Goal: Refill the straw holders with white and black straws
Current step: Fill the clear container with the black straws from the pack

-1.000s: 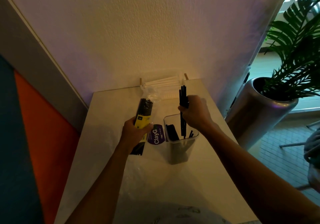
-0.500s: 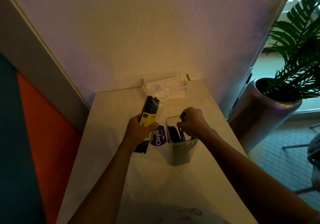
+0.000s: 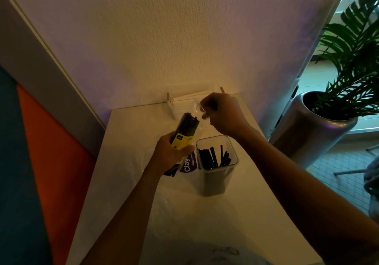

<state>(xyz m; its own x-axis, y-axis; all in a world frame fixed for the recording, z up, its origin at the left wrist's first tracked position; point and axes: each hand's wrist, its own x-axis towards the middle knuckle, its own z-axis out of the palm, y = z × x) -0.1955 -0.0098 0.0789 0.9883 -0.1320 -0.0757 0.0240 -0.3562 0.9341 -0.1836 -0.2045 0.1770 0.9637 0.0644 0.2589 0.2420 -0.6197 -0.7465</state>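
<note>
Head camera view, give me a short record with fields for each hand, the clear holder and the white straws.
left hand: grips the pack of black straws, tilted
right hand: fingers pinch the pack's clear plastic opening
clear holder: upright on the table, black straws inside
white straws: in a rack against the wall

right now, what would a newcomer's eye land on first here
Mid-table, the left hand holds a yellow-labelled pack of black straws tilted up, while the right hand pinches the pack's clear open end just above it. Right beside them stands a clear holder with black straws leaning inside. Off to the right, a big green plant in a silver pot stands on the floor.
</note>
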